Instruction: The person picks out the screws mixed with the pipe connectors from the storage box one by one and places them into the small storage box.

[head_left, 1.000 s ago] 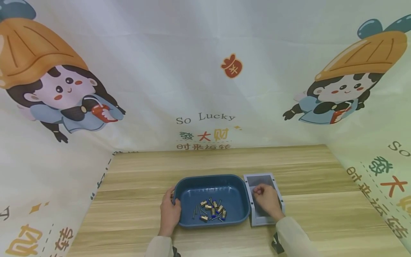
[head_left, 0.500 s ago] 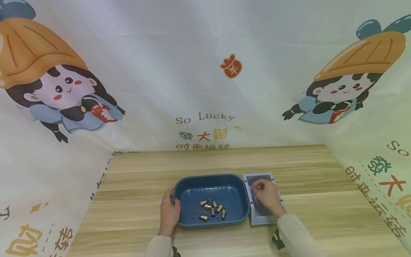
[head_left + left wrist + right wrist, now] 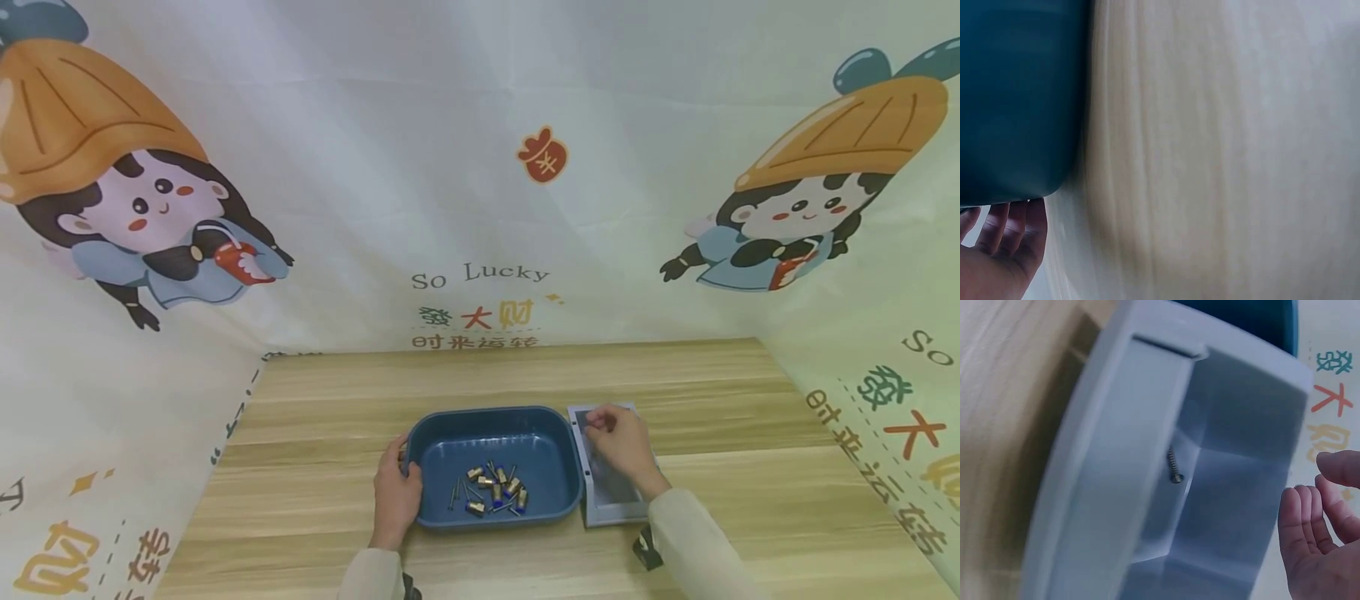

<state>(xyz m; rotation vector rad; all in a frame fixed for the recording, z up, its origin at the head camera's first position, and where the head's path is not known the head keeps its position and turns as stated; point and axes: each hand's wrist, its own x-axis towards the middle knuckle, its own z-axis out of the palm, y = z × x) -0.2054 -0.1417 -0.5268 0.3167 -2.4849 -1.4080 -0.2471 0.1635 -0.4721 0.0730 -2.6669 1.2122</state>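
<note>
A dark blue plastic basin (image 3: 491,421) stands in the middle of the table. Several brass hose fittings (image 3: 513,487) with blue ends lie in it, mixed with thin screws (image 3: 454,495). My left hand (image 3: 397,497) grips the basin's left end, thumb at the rim and fingers along the outer wall. On the right, a grey open-topped box (image 3: 590,498) stands against the basin. Inside it lies a single screw (image 3: 1174,469). Over the box is my right hand (image 3: 624,447), its fingers loosely bent. The right wrist view shows thumb and forefinger apart, with nothing visible between them.
The wood-grain table (image 3: 315,458) extends around both containers. Printed cloth (image 3: 480,208) walls it in at the back and both sides. A dark wrist strap (image 3: 647,547) shows beside the right sleeve.
My right hand has moved a little toward the far end of the grey box. My left hand and the basin have stayed in place.
</note>
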